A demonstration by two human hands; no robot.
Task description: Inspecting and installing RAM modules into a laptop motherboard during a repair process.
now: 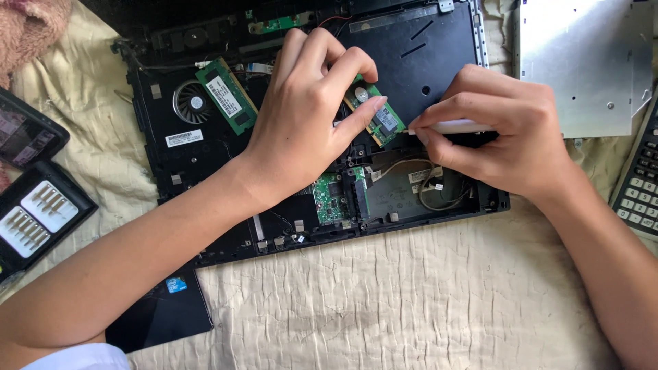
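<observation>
The left forearm comes in from the lower left corner and runs up and to the right, wrist bent so the left hand (308,109) arches over the middle of an opened laptop base (205,157). The right forearm enters from the lower right edge and slants up and to the left, with the right hand (500,137) lying low over the laptop's right half.

Everything rests on a cream, wrinkled cloth (411,301) that covers the whole surface; what lies beneath it cannot be told. From the left: a dark phone-like device (27,133) at the edge, below it a black case of screwdriver bits (38,216), then a black panel (164,312) half under the left forearm. Inside the laptop base sit a round cooling fan (192,101) and a green memory module (226,94) lying loose beside it. At the upper right lies a silver metal drive casing (582,62), and a keyboard (641,185) shows at the right edge.

The left hand is partly curled, its thumb and fingertips pinching a second green memory module (380,120) that is tilted up from its slot in the middle of the laptop base. The right hand is closed around a thin white tool (445,127), held like a pen between thumb and fingers, with its tip touching the right edge of that tilted module.
</observation>
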